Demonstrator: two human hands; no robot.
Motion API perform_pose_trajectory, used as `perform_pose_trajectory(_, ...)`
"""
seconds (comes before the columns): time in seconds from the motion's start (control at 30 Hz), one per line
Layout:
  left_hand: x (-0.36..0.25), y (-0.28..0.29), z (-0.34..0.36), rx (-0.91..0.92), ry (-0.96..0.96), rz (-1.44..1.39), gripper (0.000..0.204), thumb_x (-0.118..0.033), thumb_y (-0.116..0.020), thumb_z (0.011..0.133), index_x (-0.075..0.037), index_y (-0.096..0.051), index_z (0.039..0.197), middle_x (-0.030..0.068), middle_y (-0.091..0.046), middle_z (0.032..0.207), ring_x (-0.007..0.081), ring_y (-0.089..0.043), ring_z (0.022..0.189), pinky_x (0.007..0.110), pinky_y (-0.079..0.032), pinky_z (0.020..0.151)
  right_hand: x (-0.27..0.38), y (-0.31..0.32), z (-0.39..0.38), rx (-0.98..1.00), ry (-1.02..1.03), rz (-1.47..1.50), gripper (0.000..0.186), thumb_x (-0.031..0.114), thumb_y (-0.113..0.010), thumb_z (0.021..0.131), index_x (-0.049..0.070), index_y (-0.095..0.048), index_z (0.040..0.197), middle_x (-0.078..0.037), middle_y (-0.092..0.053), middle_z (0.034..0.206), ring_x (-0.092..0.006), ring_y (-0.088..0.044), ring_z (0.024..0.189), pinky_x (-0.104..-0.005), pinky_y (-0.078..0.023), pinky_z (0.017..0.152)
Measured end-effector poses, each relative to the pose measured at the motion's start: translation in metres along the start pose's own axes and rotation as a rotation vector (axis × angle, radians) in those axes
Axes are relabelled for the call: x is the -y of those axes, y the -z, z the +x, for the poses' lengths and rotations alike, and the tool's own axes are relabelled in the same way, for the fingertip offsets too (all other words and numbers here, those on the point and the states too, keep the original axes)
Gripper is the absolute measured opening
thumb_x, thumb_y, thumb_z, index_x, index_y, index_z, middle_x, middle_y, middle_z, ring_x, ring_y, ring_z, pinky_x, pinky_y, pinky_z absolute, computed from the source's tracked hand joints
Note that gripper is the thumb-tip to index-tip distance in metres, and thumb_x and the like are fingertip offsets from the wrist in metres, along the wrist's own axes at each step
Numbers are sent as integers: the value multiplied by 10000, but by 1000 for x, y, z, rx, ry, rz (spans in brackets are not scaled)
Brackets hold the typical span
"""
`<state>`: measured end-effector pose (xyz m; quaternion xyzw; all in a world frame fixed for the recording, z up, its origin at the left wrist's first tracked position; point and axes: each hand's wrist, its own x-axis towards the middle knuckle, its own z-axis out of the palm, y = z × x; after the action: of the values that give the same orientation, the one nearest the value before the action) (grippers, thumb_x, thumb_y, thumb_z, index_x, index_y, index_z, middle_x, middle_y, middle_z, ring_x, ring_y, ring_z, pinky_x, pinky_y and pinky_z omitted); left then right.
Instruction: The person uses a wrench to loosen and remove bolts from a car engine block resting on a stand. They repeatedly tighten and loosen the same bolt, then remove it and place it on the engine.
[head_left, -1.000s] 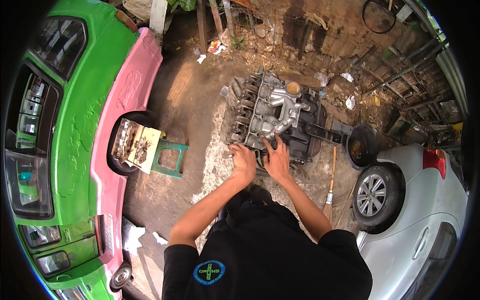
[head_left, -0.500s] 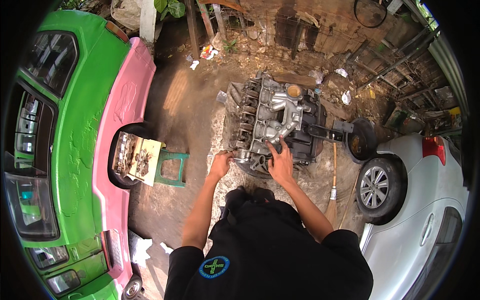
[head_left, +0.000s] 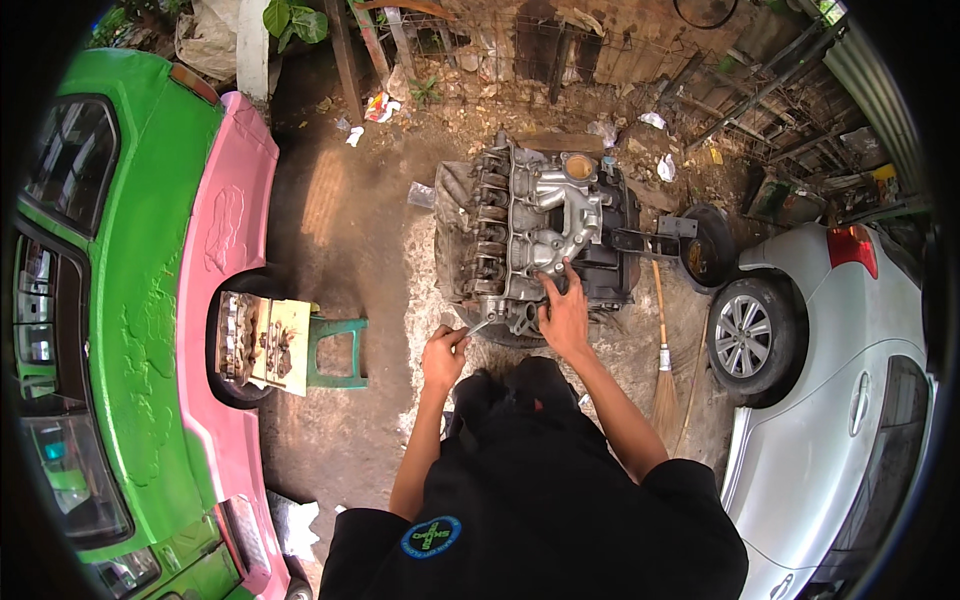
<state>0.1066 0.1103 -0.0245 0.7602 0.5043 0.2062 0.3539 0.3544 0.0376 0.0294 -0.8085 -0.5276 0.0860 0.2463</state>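
A car engine (head_left: 527,230) sits on the ground in front of me, with a silver intake manifold (head_left: 573,232) on its top and a row of exposed rocker parts (head_left: 491,215) along its left side. My left hand (head_left: 443,357) is closed around a slim silver wrench (head_left: 478,327), whose far end meets the engine's near left corner. On the manifold's near end rest the spread fingertips of my right hand (head_left: 566,310), which holds nothing. The exact spot where the wrench touches is too small to make out.
Left stands a green and pink vehicle (head_left: 205,250); beside it, a green stool (head_left: 340,350) bears a board (head_left: 288,345) with metal parts. To the right are a silver car (head_left: 830,370), a broom (head_left: 665,390) and a black basin (head_left: 708,250). A cluttered wall (head_left: 560,60) closes the far side.
My left hand has drawn back a little from the engine, and the wrench now shows slanting from it. The right hand stays on the manifold. The whole view has shifted slightly.
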Motion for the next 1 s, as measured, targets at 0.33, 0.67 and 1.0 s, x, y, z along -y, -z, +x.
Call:
perform_pose_trajectory(0.33, -61, 27, 8, 208, 191, 182, 217, -204, -758, 881, -133, -813, 1079, 225, -744, 950, 409, -717, 928, 488, -566, 864, 7, -1, 1, -26, -25, 16, 632, 12, -669, 795, 169, -580, 1401, -265, -279, 1592, -487, -437, 1365, -532, -448, 1071)
perform_pose_trajectory(0.67, -79, 4, 3, 176, 157, 235, 194, -144, -726, 857, 32, -760, 930, 315, -710, 928, 482, -703, 921, 522, -571, 843, 7, 4, 1, 14, -30, 14, 630, 15, -669, 802, 150, -577, 1410, -263, -275, 1594, -486, -444, 1363, -524, -458, 1070)
perform_pose_trajectory(1.0, -99, -8, -9, 144, 186, 224, 173, -55, -659, 798, 85, -713, 885, 341, -696, 959, 498, -677, 958, 528, -550, 894, 0, 12, 3, 43, 37, 50, 648, 8, -665, 815, 168, -578, 1437, -287, -278, 1589, -492, -455, 1356, -518, -454, 1085)
